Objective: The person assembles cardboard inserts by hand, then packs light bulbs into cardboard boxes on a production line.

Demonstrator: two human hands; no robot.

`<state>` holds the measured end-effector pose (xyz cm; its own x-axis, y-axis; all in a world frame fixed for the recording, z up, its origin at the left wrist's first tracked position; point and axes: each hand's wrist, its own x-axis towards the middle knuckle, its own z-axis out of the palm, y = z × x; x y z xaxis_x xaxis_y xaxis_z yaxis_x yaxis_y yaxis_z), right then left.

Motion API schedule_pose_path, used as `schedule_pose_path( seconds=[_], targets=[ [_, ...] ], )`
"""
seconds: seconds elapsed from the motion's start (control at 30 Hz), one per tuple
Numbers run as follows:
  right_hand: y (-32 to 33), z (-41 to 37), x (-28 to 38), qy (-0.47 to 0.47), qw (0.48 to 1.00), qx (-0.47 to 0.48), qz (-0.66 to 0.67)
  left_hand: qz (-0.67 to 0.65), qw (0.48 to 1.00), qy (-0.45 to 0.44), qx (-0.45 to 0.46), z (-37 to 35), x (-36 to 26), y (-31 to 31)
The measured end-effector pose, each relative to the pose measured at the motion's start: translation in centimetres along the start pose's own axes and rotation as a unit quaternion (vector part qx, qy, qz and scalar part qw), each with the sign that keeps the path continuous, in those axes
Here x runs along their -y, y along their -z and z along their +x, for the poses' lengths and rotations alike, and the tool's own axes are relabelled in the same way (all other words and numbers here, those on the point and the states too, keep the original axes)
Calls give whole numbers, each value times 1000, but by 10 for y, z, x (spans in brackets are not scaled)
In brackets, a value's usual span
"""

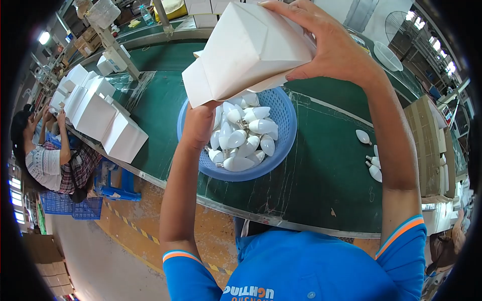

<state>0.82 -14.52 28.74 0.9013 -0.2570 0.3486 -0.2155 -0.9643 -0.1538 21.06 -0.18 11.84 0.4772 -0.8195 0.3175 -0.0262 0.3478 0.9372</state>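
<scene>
A white cardboard box (256,45) with an unfolded flap is tilted in the air between my hands. My right hand (331,47) grips its right side, thumb below and fingers over the top. My left hand (201,118) holds the lower left flap from beneath; most of its fingers are hidden behind the card. Directly under the box, a round blue plastic basket (288,130) stands on the green table and holds many white candle-shaped light bulbs (258,126). The box's inside is out of sight.
Several loose bulbs (363,136) lie on the green table (321,185) to the right, beside a brown carton (427,145). White boxes (95,110) stand in a row at the left, where another person (47,155) sits. A metal post (118,47) rises at the back left.
</scene>
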Motion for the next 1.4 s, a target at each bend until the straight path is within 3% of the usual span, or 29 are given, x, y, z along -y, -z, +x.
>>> schedule_pose_path(
  seconds=[0.1,0.17,0.37,0.4,0.43,0.47,0.5,0.53,0.6,0.7,0.73,0.87,0.9,0.93,0.97,1.0,1.03,1.07,1.1,1.13,1.2,1.3,1.33,1.4],
  targets=[
    [2,4,10,23,1000,6,-19,26,1000,9,-12,-2,-4,-3],
    [1,4,10,26,999,10,-19,0,996,77,-35,-3,-5,-5],
    [-10,-1,6,18,1000,2,-12,-31,996,73,-51,-3,-8,-4],
    [-22,-5,-3,49,997,-58,-1,-30,996,72,-49,-5,-10,-4],
    [-32,-9,-11,78,990,-119,10,82,993,74,-51,-7,-18,-7],
    [-37,-15,-15,75,990,-123,9,192,977,74,-50,-10,-28,-10],
    [-40,-23,-17,29,983,-113,139,194,977,71,-43,-12,-37,-16],
    [-43,-34,-19,-17,959,-105,265,209,977,27,-33,-15,-47,-24],
    [-57,-70,-24,-183,846,-64,496,309,944,-112,-1,-23,-73,-40],
    [-129,-153,-53,-232,606,-139,748,288,916,-273,67,-48,-101,-80],
    [-148,-179,-56,-210,527,-141,811,285,892,-340,83,-56,-98,-92],
    [-192,-259,-46,-213,438,-242,839,215,861,-436,148,-80,-49,-130],
    [-201,-274,-44,-253,425,-269,826,168,904,-374,122,-89,-30,-141],
    [-196,-289,-37,-183,435,-272,838,116,939,-307,104,-100,-12,-154],
    [-204,-303,-34,-216,436,-283,827,49,969,-211,115,-112,4,-162],
    [-194,-317,-28,-282,417,-278,818,6,974,-203,102,-120,18,-174],
    [-192,-324,-21,-278,431,-315,799,12,974,-177,143,-123,23,-182],
    [-199,-338,-20,-315,455,-323,768,-72,955,-255,131,-126,30,-209],
    [-166,-345,0,-307,422,-365,771,-138,973,-187,-6,-145,38,-238],
    [-139,-341,21,-290,390,-395,780,-179,968,-172,44,-151,51,-264],
    [-160,-366,18,-157,405,-401,807,-159,970,-134,129,-154,63,-278],
    [-186,-389,13,-147,391,-398,817,-75,973,-93,197,-144,82,-264],
    [-176,-391,20,-145,370,-405,824,-47,971,-75,221,-144,89,-261],
    [-144,-394,33,-179,382,-431,798,6,962,-40,271,-143,103,-261]
  ],
)
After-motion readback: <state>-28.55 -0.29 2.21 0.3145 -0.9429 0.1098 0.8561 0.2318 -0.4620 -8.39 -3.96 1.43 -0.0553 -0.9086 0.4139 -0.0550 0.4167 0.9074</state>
